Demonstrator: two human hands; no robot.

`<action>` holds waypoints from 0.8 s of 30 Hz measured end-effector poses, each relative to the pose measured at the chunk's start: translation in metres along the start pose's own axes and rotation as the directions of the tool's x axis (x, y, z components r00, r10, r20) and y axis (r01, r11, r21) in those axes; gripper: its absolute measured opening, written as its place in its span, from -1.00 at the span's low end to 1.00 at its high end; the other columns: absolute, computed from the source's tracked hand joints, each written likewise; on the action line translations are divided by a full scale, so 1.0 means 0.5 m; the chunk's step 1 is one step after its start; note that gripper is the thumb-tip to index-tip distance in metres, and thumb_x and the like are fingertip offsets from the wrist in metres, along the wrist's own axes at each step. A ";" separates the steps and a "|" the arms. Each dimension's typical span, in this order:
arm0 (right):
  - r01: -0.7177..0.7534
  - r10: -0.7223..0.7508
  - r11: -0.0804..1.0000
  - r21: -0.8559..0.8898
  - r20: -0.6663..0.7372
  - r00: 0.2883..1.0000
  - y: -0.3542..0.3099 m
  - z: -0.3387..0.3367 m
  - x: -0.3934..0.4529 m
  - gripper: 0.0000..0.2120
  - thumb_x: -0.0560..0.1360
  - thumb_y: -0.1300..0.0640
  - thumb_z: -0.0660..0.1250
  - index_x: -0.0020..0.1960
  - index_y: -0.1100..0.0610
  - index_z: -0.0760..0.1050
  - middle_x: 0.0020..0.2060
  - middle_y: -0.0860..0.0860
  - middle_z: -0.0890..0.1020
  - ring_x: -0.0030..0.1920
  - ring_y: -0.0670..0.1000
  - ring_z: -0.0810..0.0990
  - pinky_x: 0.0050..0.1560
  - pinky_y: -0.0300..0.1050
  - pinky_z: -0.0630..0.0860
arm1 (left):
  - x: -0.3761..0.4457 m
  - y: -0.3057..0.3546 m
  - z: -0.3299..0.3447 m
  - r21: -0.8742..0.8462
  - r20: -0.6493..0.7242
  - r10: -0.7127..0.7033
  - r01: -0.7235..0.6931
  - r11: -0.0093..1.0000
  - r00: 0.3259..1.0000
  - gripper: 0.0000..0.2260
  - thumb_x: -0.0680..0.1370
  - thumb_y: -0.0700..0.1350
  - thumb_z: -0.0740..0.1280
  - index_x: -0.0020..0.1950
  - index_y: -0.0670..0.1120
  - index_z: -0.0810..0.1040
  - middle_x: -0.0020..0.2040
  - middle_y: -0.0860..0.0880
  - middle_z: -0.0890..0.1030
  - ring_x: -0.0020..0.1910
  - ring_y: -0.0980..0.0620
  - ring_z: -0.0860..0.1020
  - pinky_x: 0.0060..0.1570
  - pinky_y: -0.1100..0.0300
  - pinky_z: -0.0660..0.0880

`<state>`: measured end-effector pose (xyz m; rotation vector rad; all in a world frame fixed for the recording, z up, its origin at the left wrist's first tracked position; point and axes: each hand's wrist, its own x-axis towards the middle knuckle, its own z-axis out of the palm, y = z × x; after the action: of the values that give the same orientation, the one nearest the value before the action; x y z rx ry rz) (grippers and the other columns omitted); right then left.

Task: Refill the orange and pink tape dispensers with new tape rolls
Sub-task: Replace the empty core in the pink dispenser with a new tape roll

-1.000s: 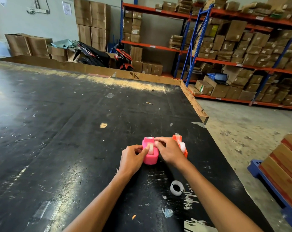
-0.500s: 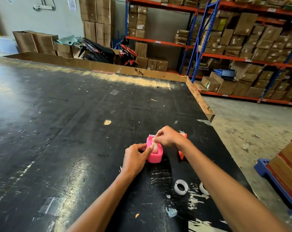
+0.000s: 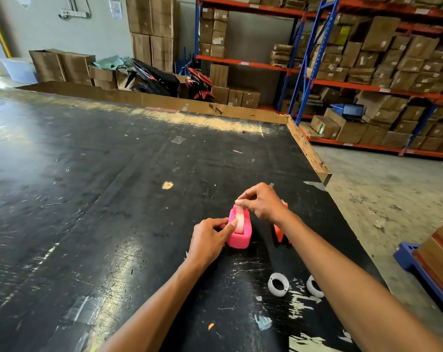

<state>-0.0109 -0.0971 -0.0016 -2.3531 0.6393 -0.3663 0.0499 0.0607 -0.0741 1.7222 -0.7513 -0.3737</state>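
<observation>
The pink tape dispenser [image 3: 238,232] stands on the black table [image 3: 114,199] with a clear tape roll [image 3: 239,221] seated in it. My left hand [image 3: 209,240] grips the dispenser's left side, thumb against the roll. My right hand [image 3: 261,203] pinches the tape's free end above the dispenser's far tip, a strip stretched from the roll. The orange dispenser [image 3: 281,229] stands just right of the pink one, mostly hidden behind my right forearm. Two white empty tape cores [image 3: 278,284] [image 3: 313,287] lie nearer me on the table.
The table's right edge [image 3: 309,151] drops to a concrete floor. A blue pallet with a wooden crate [image 3: 433,260] stands at the right. Shelving racks with cardboard boxes [image 3: 367,72] fill the background. Tape scraps dot the table surface.
My right hand has moved from the top of the roll toward the dispenser's far end, drawing the tape strip out. A second white core has come into view as the camera shifted.
</observation>
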 end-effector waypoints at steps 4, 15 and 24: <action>-0.039 0.041 0.999 0.033 -0.059 0.997 0.015 0.014 0.008 -0.88 0.43 0.15 0.46 -0.10 0.18 0.71 -0.19 0.12 0.74 -0.10 0.06 0.69 0.03 0.08 0.60 | 0.002 -0.004 0.000 0.001 -0.008 0.010 -0.010 1.000 1.000 -0.92 0.47 0.16 0.38 -0.10 0.22 0.63 -0.35 0.11 0.68 -0.43 0.17 0.49 -0.13 -0.09 0.63; -0.146 0.151 0.986 0.077 -0.065 0.986 0.039 0.024 0.026 -0.85 0.42 0.08 0.47 -0.12 0.16 0.71 -0.16 0.08 0.74 -0.07 0.01 0.67 0.04 -0.04 0.59 | 0.002 -0.009 0.003 0.006 -0.010 0.037 -0.037 0.999 0.999 -0.93 0.46 0.18 0.38 -0.08 0.35 0.57 -0.29 0.15 0.70 -0.41 0.13 0.54 -0.16 -0.11 0.63; -0.061 0.059 0.996 -0.059 -0.033 0.998 0.027 0.028 0.024 -0.79 0.42 0.24 0.31 -0.27 -0.03 0.60 -0.37 -0.16 0.54 -0.31 -0.16 0.51 -0.23 -0.17 0.47 | 0.001 -0.007 0.005 0.012 -0.041 0.010 -0.010 1.000 0.999 -0.82 0.48 0.12 0.40 -0.04 0.07 0.72 -0.33 0.05 0.70 -0.40 0.07 0.53 -0.16 -0.11 0.61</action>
<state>0.0000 -0.1051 -0.0200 -2.3836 0.7434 -0.3625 0.0498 0.0593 -0.0780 1.7317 -0.7334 -0.3269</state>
